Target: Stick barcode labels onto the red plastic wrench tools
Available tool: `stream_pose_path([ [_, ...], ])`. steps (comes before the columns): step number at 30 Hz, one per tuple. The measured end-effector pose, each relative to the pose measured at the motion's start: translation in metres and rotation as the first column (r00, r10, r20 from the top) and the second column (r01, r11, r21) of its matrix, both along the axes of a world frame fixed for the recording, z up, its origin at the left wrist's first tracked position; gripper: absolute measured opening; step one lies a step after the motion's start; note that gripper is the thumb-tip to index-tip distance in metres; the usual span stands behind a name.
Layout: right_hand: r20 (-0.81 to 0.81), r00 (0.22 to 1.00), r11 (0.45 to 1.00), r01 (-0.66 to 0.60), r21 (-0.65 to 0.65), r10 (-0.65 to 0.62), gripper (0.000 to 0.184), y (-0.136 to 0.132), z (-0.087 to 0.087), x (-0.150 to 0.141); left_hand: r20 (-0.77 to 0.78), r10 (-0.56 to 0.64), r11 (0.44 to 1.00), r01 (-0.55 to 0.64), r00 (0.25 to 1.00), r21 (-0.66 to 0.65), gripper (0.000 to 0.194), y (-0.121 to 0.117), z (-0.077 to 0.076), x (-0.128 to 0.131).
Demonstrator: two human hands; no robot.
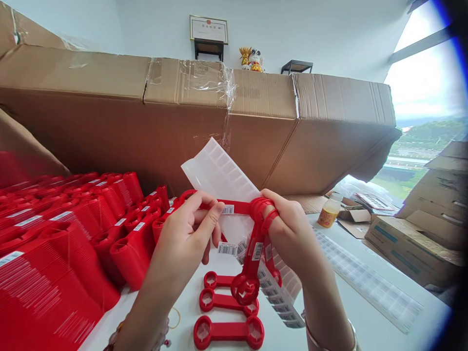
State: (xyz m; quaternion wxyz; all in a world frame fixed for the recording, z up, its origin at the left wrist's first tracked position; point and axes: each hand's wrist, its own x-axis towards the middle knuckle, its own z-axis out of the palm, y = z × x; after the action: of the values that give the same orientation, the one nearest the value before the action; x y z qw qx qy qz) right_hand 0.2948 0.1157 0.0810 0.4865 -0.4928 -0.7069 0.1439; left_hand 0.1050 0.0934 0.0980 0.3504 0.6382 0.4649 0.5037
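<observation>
My right hand (288,224) is closed around several red plastic bars with ring ends (252,253), which fan out below and to the left. A label sheet (280,297) with barcode stickers hangs beside them, its pale backing rising behind the bars. My left hand (193,224) is closed at one red bar (239,207) that reaches leftward, thumb at the edge of its barcode label (228,209). Another barcode label (227,248) shows just below the left fingers; what supports it is unclear. Three similar bars (228,331) lie in a column on the white table (183,336) underneath.
Stacked red bars (73,243) with labels fill the left side. A large cardboard box (183,126) spans the back. At right are a label sheet (369,278), a jar with yellow contents (329,212) and a carton (413,248). A rubber band (177,317) lies near my left wrist.
</observation>
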Motion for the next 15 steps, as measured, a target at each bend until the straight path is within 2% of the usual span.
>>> stream_pose_path([
  [15, 0.014, 1.0, 1.0, 0.003, -0.004, -0.003, 0.023, -0.0001, -0.0001, -0.0024, -0.024, 0.067, 0.996, -0.066, 0.997, 0.054, 0.024, 0.0014, 0.0, 0.0036],
])
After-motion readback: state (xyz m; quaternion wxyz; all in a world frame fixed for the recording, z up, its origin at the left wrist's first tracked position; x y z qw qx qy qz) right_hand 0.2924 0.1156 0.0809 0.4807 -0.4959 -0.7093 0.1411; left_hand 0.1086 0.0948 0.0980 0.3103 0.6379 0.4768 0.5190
